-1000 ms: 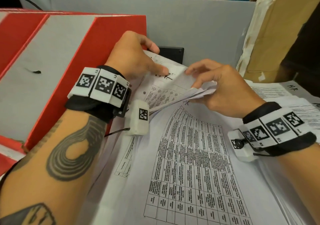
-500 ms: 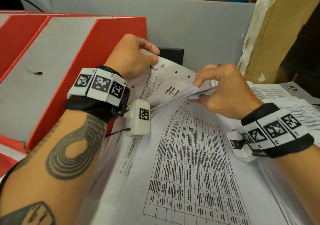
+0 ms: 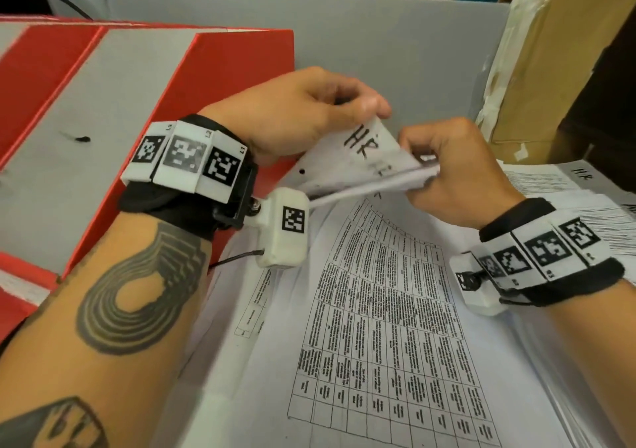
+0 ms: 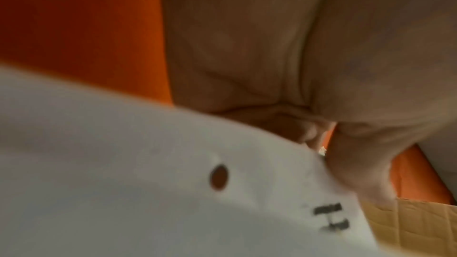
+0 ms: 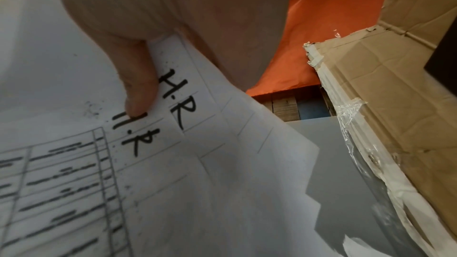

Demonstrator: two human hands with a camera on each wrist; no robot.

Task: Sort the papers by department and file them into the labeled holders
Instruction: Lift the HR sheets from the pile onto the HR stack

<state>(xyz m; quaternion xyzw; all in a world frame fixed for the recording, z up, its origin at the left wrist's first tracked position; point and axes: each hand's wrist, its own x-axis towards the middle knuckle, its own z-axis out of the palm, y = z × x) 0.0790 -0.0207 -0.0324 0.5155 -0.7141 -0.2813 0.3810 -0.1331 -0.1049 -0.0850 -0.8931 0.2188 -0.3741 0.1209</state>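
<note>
Two hands work at the far end of a stack of printed sheets. Nearest the camera, the top sheet, a form with a ruled table of small text, lies flat on the stack. To its right lies a second pile of papers, its top sheet hand-marked "HR" at the far corner. Beyond the table form, the left hand pinches the raised corner of a sheet marked "HR" between thumb and curled fingers; a punched hole shows near that sheet's edge. Just beside it, the right hand grips the far edge of a thin bundle of sheets, fingers curled over it and thumb beneath; the right wrist view shows two more "H.R" marks there. Left of the hands stands a red file holder with grey side panels. Behind everything runs a grey partition, with a taped cardboard box at far right.
</note>
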